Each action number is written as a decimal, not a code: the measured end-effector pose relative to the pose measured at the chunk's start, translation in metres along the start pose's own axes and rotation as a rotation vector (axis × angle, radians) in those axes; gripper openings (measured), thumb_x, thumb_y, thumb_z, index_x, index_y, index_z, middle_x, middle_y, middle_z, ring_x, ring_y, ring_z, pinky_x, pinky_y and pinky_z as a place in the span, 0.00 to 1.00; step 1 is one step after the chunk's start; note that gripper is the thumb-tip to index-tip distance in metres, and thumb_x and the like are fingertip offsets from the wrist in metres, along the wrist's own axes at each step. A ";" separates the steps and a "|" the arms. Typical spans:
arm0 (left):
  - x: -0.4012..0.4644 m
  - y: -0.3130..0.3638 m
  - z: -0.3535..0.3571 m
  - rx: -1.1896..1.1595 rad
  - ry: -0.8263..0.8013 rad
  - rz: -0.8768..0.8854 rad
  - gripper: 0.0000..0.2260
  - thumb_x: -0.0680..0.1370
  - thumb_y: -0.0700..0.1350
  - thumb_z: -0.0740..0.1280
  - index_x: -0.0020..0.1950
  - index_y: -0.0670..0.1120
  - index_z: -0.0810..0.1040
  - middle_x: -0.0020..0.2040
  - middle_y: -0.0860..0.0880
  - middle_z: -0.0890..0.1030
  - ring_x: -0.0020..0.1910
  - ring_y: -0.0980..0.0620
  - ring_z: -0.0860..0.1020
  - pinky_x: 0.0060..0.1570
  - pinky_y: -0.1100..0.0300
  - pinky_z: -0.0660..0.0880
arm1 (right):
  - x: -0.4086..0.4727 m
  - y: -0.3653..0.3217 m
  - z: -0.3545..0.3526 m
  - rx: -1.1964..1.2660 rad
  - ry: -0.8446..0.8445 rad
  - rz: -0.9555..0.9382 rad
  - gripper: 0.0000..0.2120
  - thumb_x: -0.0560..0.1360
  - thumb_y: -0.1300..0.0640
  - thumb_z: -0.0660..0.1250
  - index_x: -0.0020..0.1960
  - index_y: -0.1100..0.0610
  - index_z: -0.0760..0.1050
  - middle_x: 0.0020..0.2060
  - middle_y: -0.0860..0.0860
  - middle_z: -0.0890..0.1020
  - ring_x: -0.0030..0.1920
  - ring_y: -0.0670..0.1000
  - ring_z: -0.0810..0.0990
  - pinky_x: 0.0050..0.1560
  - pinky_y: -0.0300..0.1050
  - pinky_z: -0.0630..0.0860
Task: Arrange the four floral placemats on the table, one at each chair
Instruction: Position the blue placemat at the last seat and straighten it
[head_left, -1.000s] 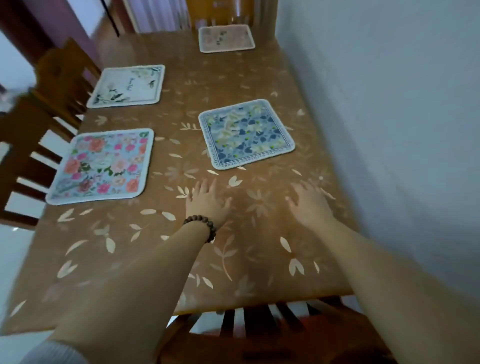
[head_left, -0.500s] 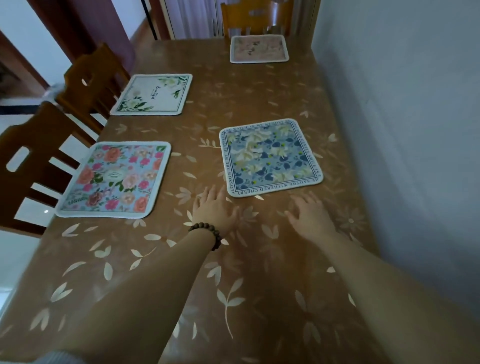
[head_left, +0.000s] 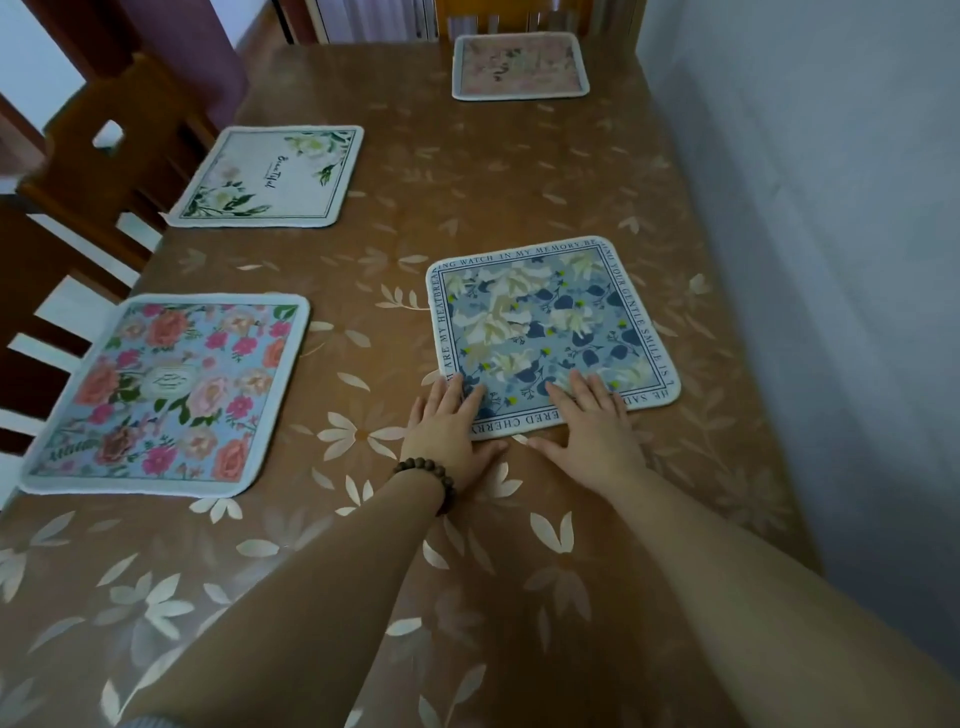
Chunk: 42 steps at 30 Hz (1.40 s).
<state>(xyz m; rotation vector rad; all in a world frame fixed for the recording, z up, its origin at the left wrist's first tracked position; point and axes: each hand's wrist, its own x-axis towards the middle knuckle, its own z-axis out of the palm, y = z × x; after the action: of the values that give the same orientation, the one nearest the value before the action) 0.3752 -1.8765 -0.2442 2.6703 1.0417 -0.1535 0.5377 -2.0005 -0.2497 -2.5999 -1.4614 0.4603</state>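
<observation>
The blue placemat (head_left: 551, 332) — soft, rounded-cornered, nearly square, lettered border — lies flat near the wall side of the glossy leaf-patterned table (head_left: 498, 171), turned slightly askew to its edges. Both hands, 0.5 s ago short of it, now press its near edge: left hand (head_left: 451, 431) and right hand (head_left: 592, 431) flat, fingers spread, gripping nothing.

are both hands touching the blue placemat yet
Touching: the head view shows fingers of the left hand and right hand lying flat on the blue placemat's near edge.
</observation>
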 end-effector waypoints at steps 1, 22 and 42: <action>0.005 -0.001 0.000 0.029 0.015 0.031 0.34 0.74 0.67 0.55 0.76 0.56 0.50 0.78 0.50 0.49 0.76 0.48 0.44 0.73 0.48 0.44 | 0.005 -0.001 0.001 0.001 0.010 -0.004 0.39 0.71 0.30 0.58 0.76 0.45 0.50 0.77 0.49 0.47 0.76 0.52 0.40 0.73 0.55 0.39; -0.002 0.003 0.000 -0.004 0.016 0.182 0.20 0.82 0.39 0.52 0.74 0.49 0.59 0.75 0.46 0.60 0.75 0.42 0.52 0.73 0.46 0.51 | 0.007 0.020 -0.021 0.005 0.035 -0.101 0.19 0.82 0.59 0.53 0.71 0.48 0.66 0.72 0.49 0.66 0.74 0.51 0.59 0.73 0.53 0.56; -0.194 -0.005 0.031 -0.162 -0.108 0.145 0.18 0.82 0.42 0.51 0.72 0.50 0.66 0.75 0.49 0.62 0.75 0.44 0.53 0.72 0.50 0.51 | -0.200 -0.045 0.029 0.152 -0.010 0.030 0.18 0.81 0.59 0.54 0.70 0.50 0.68 0.71 0.49 0.68 0.75 0.52 0.58 0.73 0.52 0.53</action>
<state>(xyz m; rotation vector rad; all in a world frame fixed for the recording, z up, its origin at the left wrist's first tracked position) 0.2286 -2.0078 -0.2368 2.5484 0.7900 -0.1747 0.3948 -2.1484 -0.2253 -2.5070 -1.3355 0.5656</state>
